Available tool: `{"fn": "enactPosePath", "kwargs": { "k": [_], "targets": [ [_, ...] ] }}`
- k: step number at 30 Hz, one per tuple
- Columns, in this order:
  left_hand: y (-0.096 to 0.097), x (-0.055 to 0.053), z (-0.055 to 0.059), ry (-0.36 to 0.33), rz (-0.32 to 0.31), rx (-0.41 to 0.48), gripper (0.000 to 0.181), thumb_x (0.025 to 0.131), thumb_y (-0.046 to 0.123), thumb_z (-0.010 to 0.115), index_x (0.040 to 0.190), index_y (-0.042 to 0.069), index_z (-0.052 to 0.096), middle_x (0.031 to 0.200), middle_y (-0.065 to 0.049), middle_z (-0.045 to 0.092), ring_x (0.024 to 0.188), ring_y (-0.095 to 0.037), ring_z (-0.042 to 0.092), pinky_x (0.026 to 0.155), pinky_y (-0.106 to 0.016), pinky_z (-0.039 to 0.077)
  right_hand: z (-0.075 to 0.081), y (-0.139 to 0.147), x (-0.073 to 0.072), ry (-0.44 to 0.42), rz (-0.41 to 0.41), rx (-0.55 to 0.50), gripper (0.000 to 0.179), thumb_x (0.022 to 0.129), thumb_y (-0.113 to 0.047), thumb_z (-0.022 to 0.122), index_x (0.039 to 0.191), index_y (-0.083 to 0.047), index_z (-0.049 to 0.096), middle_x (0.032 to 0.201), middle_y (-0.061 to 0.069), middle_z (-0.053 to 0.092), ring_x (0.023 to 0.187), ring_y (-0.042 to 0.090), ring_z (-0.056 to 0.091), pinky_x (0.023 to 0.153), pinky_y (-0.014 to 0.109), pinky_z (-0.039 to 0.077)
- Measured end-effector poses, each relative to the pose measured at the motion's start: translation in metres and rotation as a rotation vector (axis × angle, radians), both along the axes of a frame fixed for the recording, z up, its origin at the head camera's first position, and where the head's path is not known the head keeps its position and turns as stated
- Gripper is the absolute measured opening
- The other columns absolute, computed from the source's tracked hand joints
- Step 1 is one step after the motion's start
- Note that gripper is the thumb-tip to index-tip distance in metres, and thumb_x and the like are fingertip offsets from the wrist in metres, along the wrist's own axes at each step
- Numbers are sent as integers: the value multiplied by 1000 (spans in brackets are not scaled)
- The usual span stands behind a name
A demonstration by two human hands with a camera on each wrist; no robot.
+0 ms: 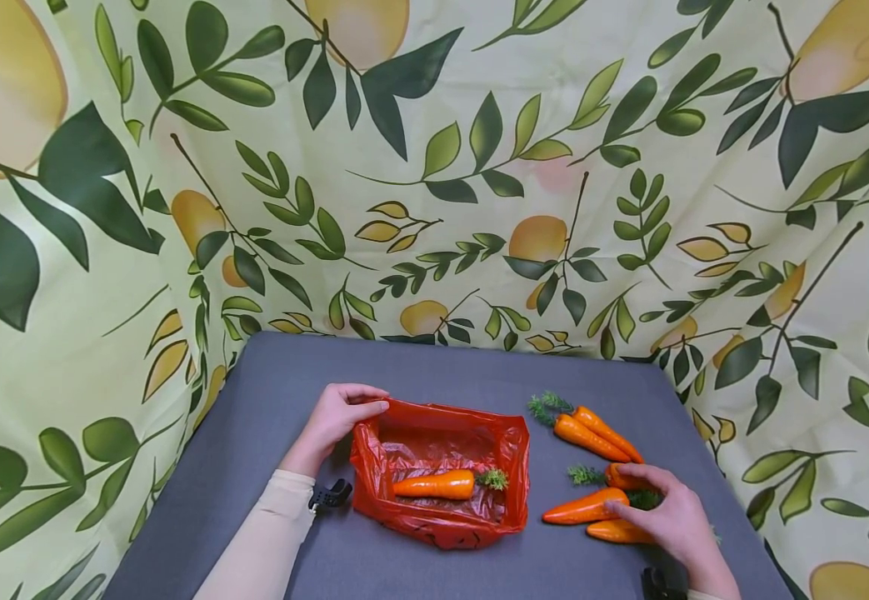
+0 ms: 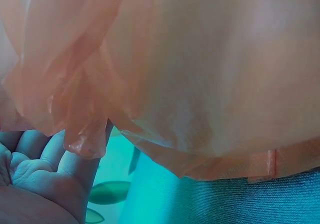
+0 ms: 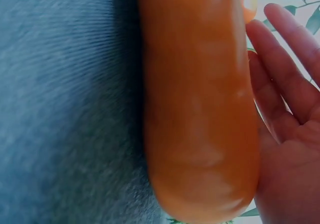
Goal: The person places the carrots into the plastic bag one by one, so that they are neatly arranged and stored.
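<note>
A red plastic bag (image 1: 441, 475) lies open on the grey table (image 1: 292, 375) with one orange carrot (image 1: 434, 484) inside. My left hand (image 1: 365, 407) pinches the bag's rim at its far left corner; in the left wrist view a fold of the bag (image 2: 190, 74) hangs against my fingers (image 2: 50, 159). My right hand (image 1: 625, 492) rests on a group of loose carrots (image 1: 584, 507) to the right of the bag. Close up, one carrot (image 3: 200, 109) lies against the palm, with the fingers (image 3: 285, 99) nearly straight beside it.
Two more carrots (image 1: 595, 433) with green tops lie farther back on the right. A leaf-and-lemon patterned cloth (image 1: 434, 167) surrounds the table on three sides. Bare table shows in front of and to the left of the bag.
</note>
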State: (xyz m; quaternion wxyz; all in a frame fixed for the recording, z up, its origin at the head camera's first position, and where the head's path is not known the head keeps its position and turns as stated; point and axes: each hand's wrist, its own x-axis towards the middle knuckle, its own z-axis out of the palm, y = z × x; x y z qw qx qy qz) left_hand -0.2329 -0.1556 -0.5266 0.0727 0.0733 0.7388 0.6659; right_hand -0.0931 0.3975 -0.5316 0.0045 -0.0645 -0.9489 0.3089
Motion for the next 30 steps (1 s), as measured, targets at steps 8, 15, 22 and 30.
{"fn": "enactPosePath", "kwargs": {
  "k": [8, 15, 22, 30],
  "targets": [
    [0, 0, 0, 3, -3, -1, 31, 99, 17, 87, 123, -1, 83, 113, -16, 84, 94, -30, 80, 75, -29, 69, -3, 2, 6, 49, 16, 18, 64, 79, -52, 102, 130, -19, 82, 141, 13, 74, 127, 14, 59, 104, 44, 46],
    [0, 0, 1, -8, -1, 2, 29, 98, 17, 87, 122, 2, 85, 113, -14, 84, 98, -37, 80, 75, -32, 70, -5, 6, 7, -8, 15, 31, 61, 78, -54, 101, 126, -21, 83, 139, 12, 76, 132, 31, 63, 106, 44, 51],
    [-1, 0, 0, -8, -7, 2, 31, 98, 19, 87, 123, 2, 84, 114, -15, 84, 98, -36, 81, 76, -33, 70, -3, 5, 5, -121, 19, 43, 64, 80, -57, 98, 128, -17, 82, 141, 17, 74, 134, 47, 63, 109, 66, 52],
    [0, -1, 0, -3, -7, 7, 31, 98, 17, 88, 123, 0, 84, 113, -15, 85, 98, -37, 81, 76, -31, 70, -2, -1, 4, -138, 66, 96, 62, 81, -56, 98, 128, -19, 83, 135, 13, 78, 125, 40, 69, 105, 64, 56]
  ]
}}
